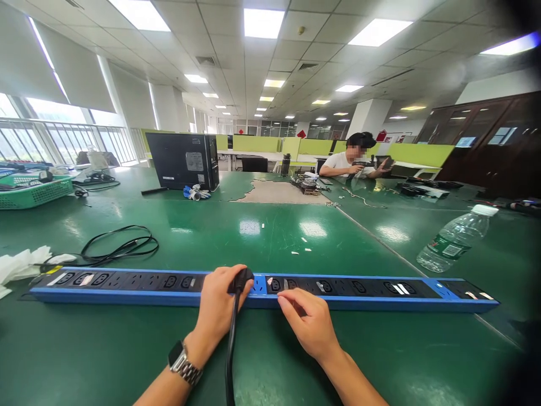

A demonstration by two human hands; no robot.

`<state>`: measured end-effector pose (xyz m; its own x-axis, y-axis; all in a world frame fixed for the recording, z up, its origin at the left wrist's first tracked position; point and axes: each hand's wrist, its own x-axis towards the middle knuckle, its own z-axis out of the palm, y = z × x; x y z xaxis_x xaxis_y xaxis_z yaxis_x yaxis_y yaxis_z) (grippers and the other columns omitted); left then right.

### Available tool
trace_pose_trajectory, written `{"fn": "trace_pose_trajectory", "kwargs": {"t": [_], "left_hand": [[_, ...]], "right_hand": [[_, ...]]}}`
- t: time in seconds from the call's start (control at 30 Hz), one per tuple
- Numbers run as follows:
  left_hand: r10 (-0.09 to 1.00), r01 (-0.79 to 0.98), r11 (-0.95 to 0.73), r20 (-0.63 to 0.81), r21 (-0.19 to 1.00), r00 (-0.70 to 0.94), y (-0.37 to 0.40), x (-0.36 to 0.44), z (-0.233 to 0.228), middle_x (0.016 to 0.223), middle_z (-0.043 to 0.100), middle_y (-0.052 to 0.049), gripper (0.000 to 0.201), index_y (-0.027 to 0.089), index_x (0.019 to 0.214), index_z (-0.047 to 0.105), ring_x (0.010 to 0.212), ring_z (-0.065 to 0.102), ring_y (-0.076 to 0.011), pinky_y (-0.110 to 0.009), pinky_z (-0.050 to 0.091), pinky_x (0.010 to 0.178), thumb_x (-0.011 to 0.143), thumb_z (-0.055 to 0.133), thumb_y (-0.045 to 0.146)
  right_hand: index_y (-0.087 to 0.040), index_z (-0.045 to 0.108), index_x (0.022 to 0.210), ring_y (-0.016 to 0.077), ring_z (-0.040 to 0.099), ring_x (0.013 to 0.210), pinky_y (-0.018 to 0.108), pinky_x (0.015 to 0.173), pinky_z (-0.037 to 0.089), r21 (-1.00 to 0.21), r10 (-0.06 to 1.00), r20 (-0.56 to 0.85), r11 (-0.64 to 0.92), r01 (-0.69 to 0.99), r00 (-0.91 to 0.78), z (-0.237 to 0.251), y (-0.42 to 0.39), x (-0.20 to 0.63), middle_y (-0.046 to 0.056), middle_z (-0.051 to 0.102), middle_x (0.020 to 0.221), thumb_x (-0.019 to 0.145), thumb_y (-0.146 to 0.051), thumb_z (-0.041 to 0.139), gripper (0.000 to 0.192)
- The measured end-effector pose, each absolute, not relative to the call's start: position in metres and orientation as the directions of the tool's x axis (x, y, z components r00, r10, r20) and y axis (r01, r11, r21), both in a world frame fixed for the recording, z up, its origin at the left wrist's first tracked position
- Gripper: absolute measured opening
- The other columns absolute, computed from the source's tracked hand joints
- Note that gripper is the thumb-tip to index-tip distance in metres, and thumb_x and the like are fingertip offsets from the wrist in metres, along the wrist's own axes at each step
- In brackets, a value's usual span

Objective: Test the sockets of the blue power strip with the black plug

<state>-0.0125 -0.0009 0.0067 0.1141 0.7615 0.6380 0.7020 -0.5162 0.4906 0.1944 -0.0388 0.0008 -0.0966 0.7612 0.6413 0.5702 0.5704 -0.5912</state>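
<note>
A long blue power strip [274,303] with rows of black sockets lies across the green table in front of me. My left hand [217,299], with a watch on its wrist, is closed around a black power plug [244,277] at the middle of the strip. From this plug a thick black cable [230,355] runs down toward me. Whether the plug sits in a socket is hidden. Just right of it, my right hand [310,318] has its thumb and curled fingers brought together at the strip's front edge. Anything between those fingertips is too small to make out.
A clear plastic bottle [456,239] leans at the right. Coiled black cable [122,248] and white tissue [25,265] lie at the left. Farther back are a black computer case [181,162], a green basket [38,194] and a seated person [353,158] holding a dark object.
</note>
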Motion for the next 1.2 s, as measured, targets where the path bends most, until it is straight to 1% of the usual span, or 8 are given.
{"fn": "trace_pose_trajectory", "kwargs": {"t": [0.13, 0.4, 0.53, 0.7, 0.8, 0.9, 0.97, 1.2], "left_hand": [[0.808, 0.74, -0.463, 0.576, 0.489, 0.125, 0.004, 0.008, 0.003, 0.094, 0.072, -0.005, 0.024, 0.023, 0.105, 0.068, 0.088, 0.064, -0.023, -0.039, 0.048, 0.082, 0.086, 0.063, 0.037], [0.775, 0.753, -0.523, 0.591, 0.4, 0.225, -0.001, 0.009, 0.006, 0.096, 0.072, -0.005, 0.022, 0.021, 0.105, 0.066, 0.095, 0.061, -0.0243, -0.039, 0.045, 0.082, 0.084, 0.066, 0.029], [0.798, 0.754, -0.511, 0.554, 0.412, 0.238, -0.004, 0.016, 0.01, 0.098, 0.071, -0.004, 0.023, 0.023, 0.105, 0.067, 0.097, 0.06, -0.0236, -0.039, 0.044, 0.083, 0.082, 0.068, 0.022], [0.828, 0.775, -0.462, 0.522, 0.431, 0.203, -0.002, 0.017, 0.012, 0.092, 0.072, -0.003, 0.021, 0.025, 0.098, 0.068, 0.094, 0.06, -0.025, -0.04, 0.043, 0.081, 0.078, 0.073, 0.025], [0.798, 0.779, -0.494, 0.556, 0.387, 0.23, -0.002, 0.015, 0.008, 0.092, 0.071, -0.002, 0.021, 0.026, 0.1, 0.066, 0.094, 0.06, -0.0245, -0.04, 0.043, 0.082, 0.08, 0.071, 0.026], [0.745, 0.778, -0.54, 0.612, 0.321, 0.265, -0.004, 0.013, 0.001, 0.098, 0.071, -0.004, 0.026, 0.025, 0.111, 0.062, 0.096, 0.061, -0.0244, -0.04, 0.042, 0.085, 0.085, 0.064, 0.027], [0.725, 0.773, -0.555, 0.633, 0.307, 0.269, -0.004, 0.012, -0.003, 0.102, 0.07, -0.005, 0.032, 0.025, 0.118, 0.059, 0.098, 0.061, -0.0248, -0.04, 0.042, 0.086, 0.086, 0.062, 0.027], [0.736, 0.715, -0.56, 0.648, 0.419, 0.197, -0.002, 0.01, -0.009, 0.099, 0.07, -0.004, 0.028, 0.024, 0.109, 0.063, 0.093, 0.063, -0.021, -0.036, 0.046, 0.083, 0.083, 0.056, 0.015]], "right_hand": [[-0.019, 0.069, 0.079, 0.0126, 0.059, 0.057, 0.023, 0.054, 0.043, -0.588, 0.76, 0.643, 0.571, 0.573, -0.098, 0.002, -0.039, 0.195, 0.001, 0.067, 0.067, 0.092, -0.027, 0.053, 0.022], [-0.019, 0.069, 0.078, 0.012, 0.057, 0.056, 0.023, 0.054, 0.041, -0.585, 0.758, 0.643, 0.579, 0.568, -0.111, 0.003, -0.039, 0.193, 0.001, 0.065, 0.065, 0.091, -0.026, 0.053, 0.022], [-0.018, 0.069, 0.077, 0.0119, 0.058, 0.056, 0.023, 0.055, 0.042, -0.574, 0.744, 0.657, 0.596, 0.561, -0.118, 0.004, -0.04, 0.191, 0.001, 0.066, 0.065, 0.091, -0.026, 0.054, 0.022], [-0.019, 0.069, 0.077, 0.0122, 0.058, 0.055, 0.023, 0.054, 0.042, -0.573, 0.748, 0.654, 0.589, 0.57, -0.116, 0.006, -0.043, 0.19, 0.0, 0.065, 0.063, 0.091, -0.027, 0.053, 0.024], [-0.019, 0.069, 0.076, 0.0128, 0.057, 0.055, 0.024, 0.054, 0.042, -0.573, 0.756, 0.643, 0.582, 0.578, -0.124, 0.005, -0.044, 0.19, 0.001, 0.065, 0.063, 0.093, -0.03, 0.05, 0.027], [-0.019, 0.069, 0.075, 0.0127, 0.056, 0.054, 0.024, 0.054, 0.041, -0.565, 0.756, 0.641, 0.58, 0.586, -0.13, 0.003, -0.043, 0.19, 0.001, 0.064, 0.062, 0.094, -0.031, 0.049, 0.029], [-0.019, 0.069, 0.075, 0.0127, 0.056, 0.055, 0.024, 0.054, 0.041, -0.566, 0.757, 0.642, 0.572, 0.594, -0.119, 0.001, -0.041, 0.192, 0.001, 0.064, 0.062, 0.093, -0.03, 0.05, 0.029], [-0.019, 0.069, 0.076, 0.0118, 0.056, 0.053, 0.023, 0.051, 0.041, -0.552, 0.746, 0.656, 0.576, 0.602, -0.113, 0.0, -0.039, 0.192, 0.0, 0.064, 0.062, 0.09, -0.026, 0.054, 0.022]]}}
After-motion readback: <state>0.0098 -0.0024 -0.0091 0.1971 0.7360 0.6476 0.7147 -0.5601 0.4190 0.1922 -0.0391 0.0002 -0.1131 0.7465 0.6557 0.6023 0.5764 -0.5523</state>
